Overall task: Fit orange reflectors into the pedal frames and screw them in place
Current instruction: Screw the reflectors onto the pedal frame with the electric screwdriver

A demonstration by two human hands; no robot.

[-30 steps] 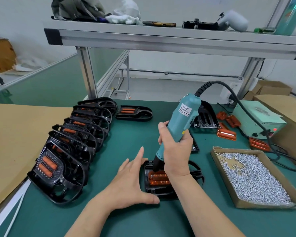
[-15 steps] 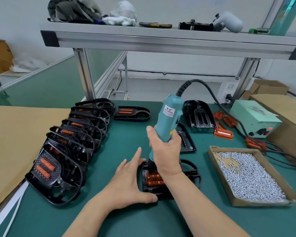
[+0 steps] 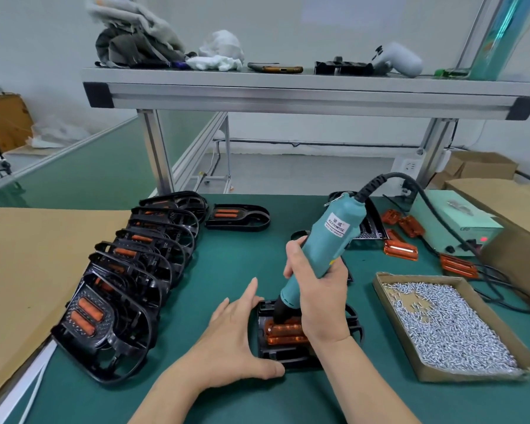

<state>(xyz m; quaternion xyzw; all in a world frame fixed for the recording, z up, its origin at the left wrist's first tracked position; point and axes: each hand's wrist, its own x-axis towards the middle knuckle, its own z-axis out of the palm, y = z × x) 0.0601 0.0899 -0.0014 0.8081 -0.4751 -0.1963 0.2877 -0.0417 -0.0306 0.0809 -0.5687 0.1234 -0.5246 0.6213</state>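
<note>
Left of the screw box (image 3: 447,325), the right hand (image 3: 318,289) grips the screwdriver (image 3: 334,237) on a reflector (image 3: 285,332) seated in its frame (image 3: 276,353). The left hand (image 3: 233,338), fingers straight, steadies it. Farther left stand finished pedals (image 3: 129,286); behind the box, loose reflectors (image 3: 401,249) wait.

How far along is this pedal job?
Done: a row of frames with reflectors fitted leans along the left, and another frame lies flat behind it. In hand: the right hand grips the screwdriver, tip down at the reflector in the front frame, which the left hand steadies. Left: loose reflectors and a bare frame wait near the tray of screws.
</note>
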